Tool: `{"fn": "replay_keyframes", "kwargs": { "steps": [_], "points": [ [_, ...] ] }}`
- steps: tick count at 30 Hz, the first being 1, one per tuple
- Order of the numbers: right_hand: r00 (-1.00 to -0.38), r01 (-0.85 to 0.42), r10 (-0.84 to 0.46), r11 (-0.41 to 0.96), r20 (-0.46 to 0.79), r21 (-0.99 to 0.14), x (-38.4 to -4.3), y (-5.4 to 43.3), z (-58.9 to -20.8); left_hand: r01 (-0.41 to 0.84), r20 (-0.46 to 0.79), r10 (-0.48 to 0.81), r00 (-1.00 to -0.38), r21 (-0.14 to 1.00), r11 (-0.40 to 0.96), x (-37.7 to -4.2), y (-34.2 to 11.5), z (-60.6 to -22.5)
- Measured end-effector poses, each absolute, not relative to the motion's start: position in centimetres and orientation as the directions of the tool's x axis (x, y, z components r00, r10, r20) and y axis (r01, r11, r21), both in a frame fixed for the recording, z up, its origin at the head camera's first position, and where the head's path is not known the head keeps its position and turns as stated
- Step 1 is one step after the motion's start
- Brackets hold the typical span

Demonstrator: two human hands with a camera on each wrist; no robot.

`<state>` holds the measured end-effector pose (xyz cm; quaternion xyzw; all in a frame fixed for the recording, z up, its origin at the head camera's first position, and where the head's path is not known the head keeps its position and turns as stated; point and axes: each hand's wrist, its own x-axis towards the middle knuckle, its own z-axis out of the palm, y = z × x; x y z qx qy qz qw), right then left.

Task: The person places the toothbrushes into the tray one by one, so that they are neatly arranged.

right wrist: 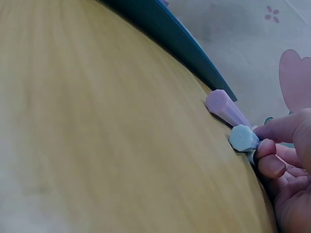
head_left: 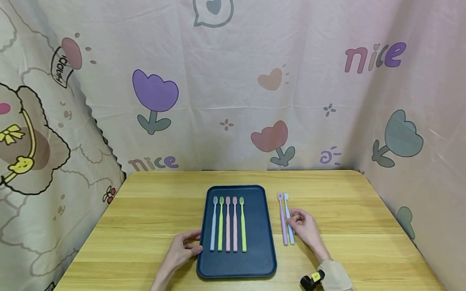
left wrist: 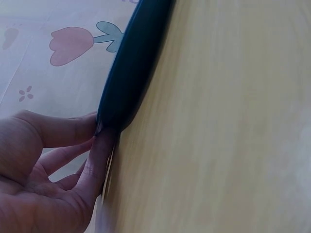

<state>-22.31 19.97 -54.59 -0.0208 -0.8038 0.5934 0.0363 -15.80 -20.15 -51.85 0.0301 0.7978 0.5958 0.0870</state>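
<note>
A dark blue tray (head_left: 259,263) lies on the table with several toothbrushes (head_left: 228,225) in a row on it: one light blue, two green, two pink. At the tray's left edge my left hand (head_left: 181,249) holds the rim; the left wrist view shows its thumb and a finger (left wrist: 104,153) meeting at the edge. To the right of the tray, my right hand (head_left: 305,225) pinches a light blue toothbrush (head_left: 291,234) by its handle. A purple toothbrush (head_left: 283,224) lies on the table just left of it. Seen from the right wrist, both handle ends rest close together.
A light wood table (head_left: 141,203) lies under everything. Behind it hangs a printed curtain (head_left: 222,84), with another side of cloth on the left. A small black device with a yellow mark (head_left: 313,280) sits at the right wrist.
</note>
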Motion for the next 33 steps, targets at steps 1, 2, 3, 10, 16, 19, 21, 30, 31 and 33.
{"fn": "replay_keyframes", "kwargs": {
  "steps": [1,2,3,10,16,19,21,30,31,33],
  "points": [
    [-0.996,-0.011,0.078,0.298,0.036,-0.954,-22.31,20.0,-54.59,-0.056,-0.103,0.151,-0.983,0.956,0.289,-15.79,-20.15,-51.85],
    [-0.996,-0.017,0.076,0.306,0.042,-0.952,-22.31,20.02,-54.61,-0.056,-0.103,0.15,-0.983,0.956,0.289,-15.78,-20.16,-51.85],
    [-0.996,-0.016,0.078,0.305,0.042,-0.952,-22.32,20.02,-54.6,-0.055,-0.103,0.15,-0.983,0.955,0.29,-15.78,-20.16,-51.85],
    [-0.994,0.006,0.102,0.35,0.032,-0.937,-22.56,20.0,-54.62,-0.054,-0.101,0.15,-0.983,0.955,0.291,-15.82,-20.16,-51.89],
    [-0.993,0.019,0.114,0.394,0.028,-0.919,-22.78,19.91,-54.51,-0.056,-0.102,0.146,-0.984,0.955,0.291,-15.85,-20.13,-51.9],
    [-0.992,0.022,0.122,0.424,0.033,-0.905,-22.83,19.91,-54.48,-0.06,-0.105,0.141,-0.984,0.954,0.292,-15.85,-20.1,-51.9],
    [-0.991,0.026,0.128,0.438,0.033,-0.899,-22.84,19.91,-54.45,-0.062,-0.107,0.138,-0.985,0.954,0.293,-15.86,-20.09,-51.92],
    [-0.992,0.039,0.127,0.446,0.02,-0.894,-22.93,19.89,-54.28,-0.066,-0.11,0.135,-0.985,0.953,0.297,-15.89,-20.13,-51.97],
    [-0.991,0.04,0.129,0.453,0.021,-0.891,-22.93,19.87,-54.26,-0.065,-0.11,0.136,-0.985,0.953,0.296,-15.89,-20.14,-51.97],
    [-0.991,0.042,0.134,0.472,0.025,-0.881,-22.92,19.82,-54.2,-0.061,-0.107,0.14,-0.984,0.954,0.294,-15.9,-20.17,-51.97]
  ]
}}
